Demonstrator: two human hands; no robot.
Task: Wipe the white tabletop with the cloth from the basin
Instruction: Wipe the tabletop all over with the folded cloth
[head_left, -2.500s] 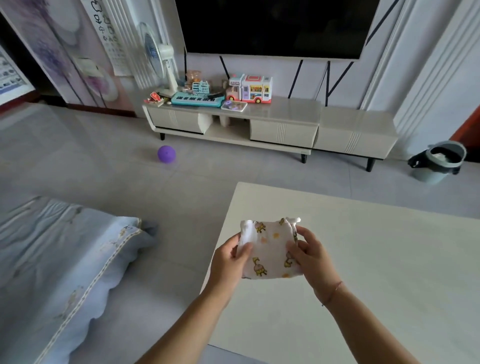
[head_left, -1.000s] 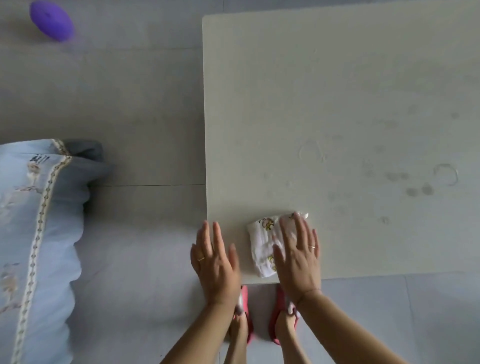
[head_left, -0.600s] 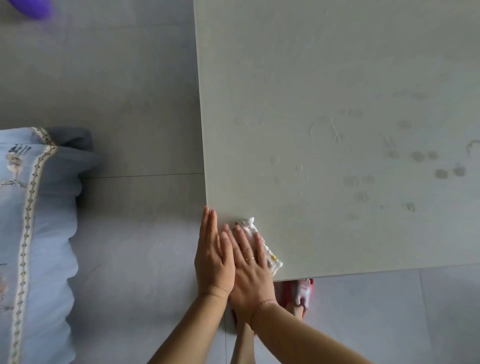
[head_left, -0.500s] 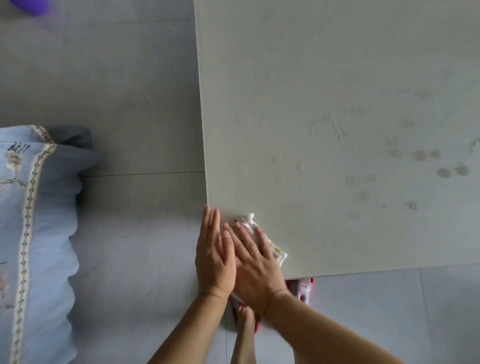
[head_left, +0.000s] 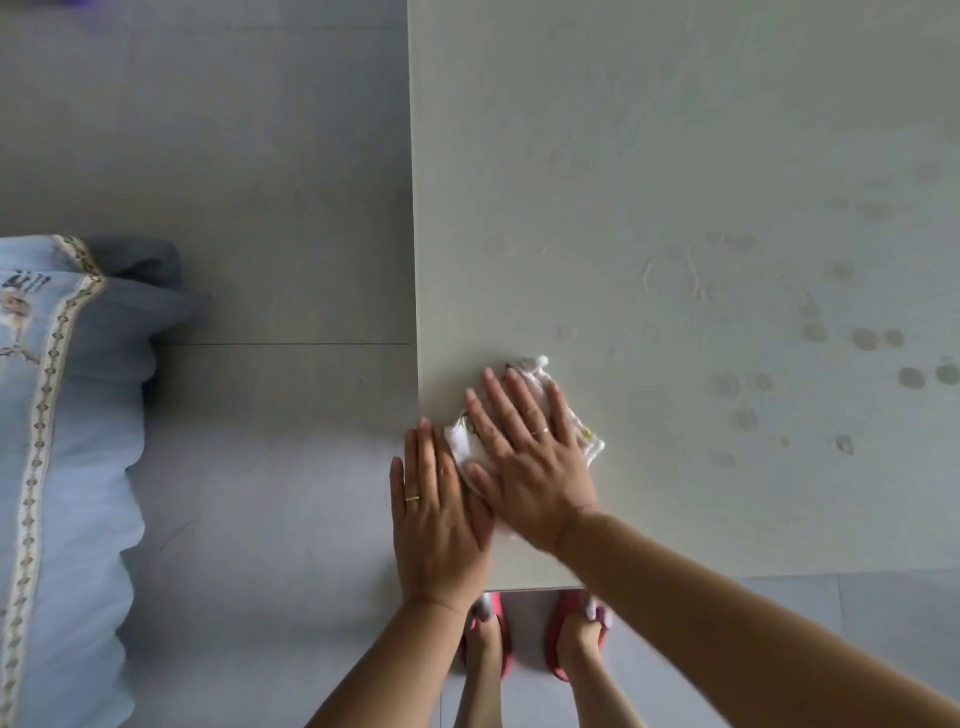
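Most of the right part of the frame is showing the white tabletop (head_left: 649, 130), and the grey floor (head_left: 234, 156) is filling the upper left. A blue quilt (head_left: 62, 441) is lying along the left edge of the frame.

The person is leaning over the lower left corner of the tabletop. The right hand (head_left: 530, 457) is lying flat with its fingers straight and spread. It is pressing the cloth (head_left: 465, 441) down on the tabletop and is not grasping it. The left hand (head_left: 439, 519) is also released, its fingers straight and together, and it is holding nothing. It is resting at the left edge of the tabletop, just beside the cloth, and seems to be bracing the body.

The cloth is sitting folded under the right palm, near the lower left corner. Only its edges are showing around the fingers.

Several round dried spots (head_left: 865, 339) are marking the tabletop at the middle right, well apart from the cloth. Fainter rings are lying between them and the cloth.

The wiping seems to be only starting. To do it well, the person should be keeping the palm flat, pushing in long overlapping strokes toward the right side, and pressing harder over the spots, so the cloth is not bunching or slipping out.
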